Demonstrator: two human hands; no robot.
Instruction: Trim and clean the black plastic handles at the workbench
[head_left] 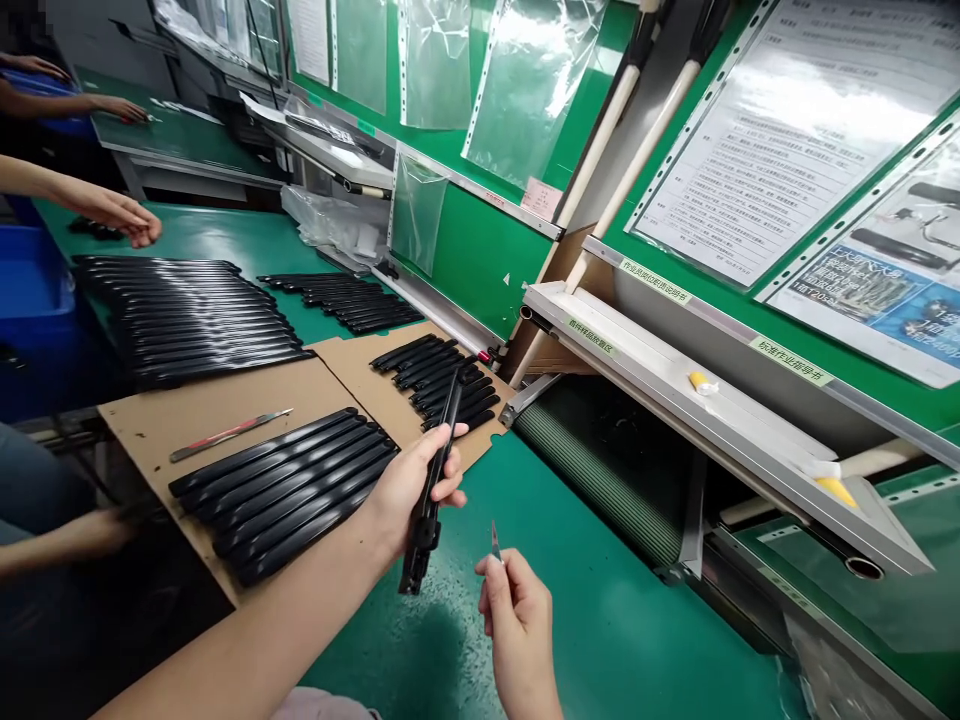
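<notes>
My left hand is wrapped round a long, narrow black plastic part, tilted over the green table with an open, hollow-looking side towards me. In my right hand, close by and apart from the part, a craft knife is pinched; its pointed blade sticks up while the fingers hide the handle. Left of my left forearm, a row of glossy black strips lies on a cardboard sheet. Beyond my left hand sits a smaller group of black parts.
A red-and-silver knife lies on the cardboard. More black strips are lined up farther back, near a co-worker's hand. At right, a conveyor belt runs beneath a metal shelf. A blue bin stands at left.
</notes>
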